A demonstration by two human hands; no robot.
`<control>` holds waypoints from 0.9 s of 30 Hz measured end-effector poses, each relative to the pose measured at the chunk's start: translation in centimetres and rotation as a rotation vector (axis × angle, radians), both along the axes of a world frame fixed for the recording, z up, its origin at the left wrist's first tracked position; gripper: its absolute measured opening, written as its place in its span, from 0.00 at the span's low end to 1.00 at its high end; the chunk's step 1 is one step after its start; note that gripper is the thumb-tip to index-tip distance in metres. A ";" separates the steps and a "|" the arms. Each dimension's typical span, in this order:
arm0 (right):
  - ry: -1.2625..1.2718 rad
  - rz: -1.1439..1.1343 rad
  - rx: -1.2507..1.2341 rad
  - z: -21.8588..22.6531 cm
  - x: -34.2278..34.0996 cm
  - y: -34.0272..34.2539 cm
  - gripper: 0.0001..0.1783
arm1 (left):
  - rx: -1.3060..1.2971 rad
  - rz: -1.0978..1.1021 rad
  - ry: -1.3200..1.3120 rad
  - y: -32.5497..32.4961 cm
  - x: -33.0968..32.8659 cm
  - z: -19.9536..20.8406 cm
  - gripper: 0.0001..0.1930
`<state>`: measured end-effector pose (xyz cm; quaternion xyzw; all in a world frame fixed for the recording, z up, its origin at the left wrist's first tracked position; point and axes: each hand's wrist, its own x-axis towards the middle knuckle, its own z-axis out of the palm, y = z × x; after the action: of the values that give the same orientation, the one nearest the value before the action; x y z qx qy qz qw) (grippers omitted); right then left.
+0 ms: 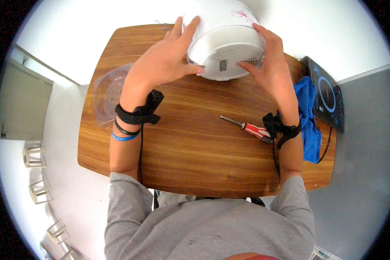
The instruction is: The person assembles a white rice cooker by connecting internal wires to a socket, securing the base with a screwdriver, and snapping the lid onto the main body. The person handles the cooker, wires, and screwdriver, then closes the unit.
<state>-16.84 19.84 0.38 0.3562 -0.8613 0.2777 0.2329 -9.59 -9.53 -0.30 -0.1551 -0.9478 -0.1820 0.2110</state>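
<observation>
A round white appliance (223, 30), like a rice cooker, is tipped on its side at the far middle of the wooden table (190, 147), its vented underside facing me. My left hand (167, 58) presses flat against its left side with the thumb on the base rim. My right hand (268, 65) grips the right side, fingers over the top and thumb on the base. Both wrists wear black straps. A screwdriver (247, 126) with a red and white handle lies on the table near my right wrist.
A clear plastic lid (108, 93) lies at the table's left edge. A blue cloth (308, 112) is bunched on the right, beside a black induction cooktop (327, 95) with its cable. Small wooden stools (34, 156) stand on the floor at left.
</observation>
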 end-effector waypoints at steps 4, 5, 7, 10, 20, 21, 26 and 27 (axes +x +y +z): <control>0.005 -0.048 -0.005 -0.6 -0.5 0.4 0.59 | 0.166 -0.087 -0.138 0.7 -0.8 -1.0 0.54; 0.000 -0.060 -0.013 -0.8 -0.5 0.4 0.59 | 0.165 -0.097 -0.132 0.7 -0.9 -0.8 0.52; 0.020 -0.064 -0.025 -1.1 -0.5 0.6 0.59 | 0.161 -0.130 -0.100 1.0 -1.2 -0.3 0.49; -0.029 -0.059 -0.022 -1.0 0.5 0.7 0.60 | 0.156 -0.150 -0.095 1.3 -0.6 1.6 0.45; -0.310 -0.072 0.091 0.7 2.6 1.5 0.60 | 0.043 -0.182 0.082 2.1 1.2 4.2 0.39; -0.331 -0.077 0.109 0.9 2.8 1.5 0.59 | 0.026 -0.166 0.085 2.2 1.4 4.3 0.38; -0.339 -0.154 0.112 1.5 2.7 2.0 0.52 | 0.094 -0.110 0.008 3.1 1.6 4.7 0.32; -0.258 -0.135 0.083 1.1 2.3 2.1 0.51 | 0.094 -0.099 0.014 3.2 1.6 4.6 0.31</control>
<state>-14.51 21.95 1.47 0.2683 -0.9167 0.2691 0.1234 -7.99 -6.30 4.27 -0.1930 -0.9278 -0.2356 0.2153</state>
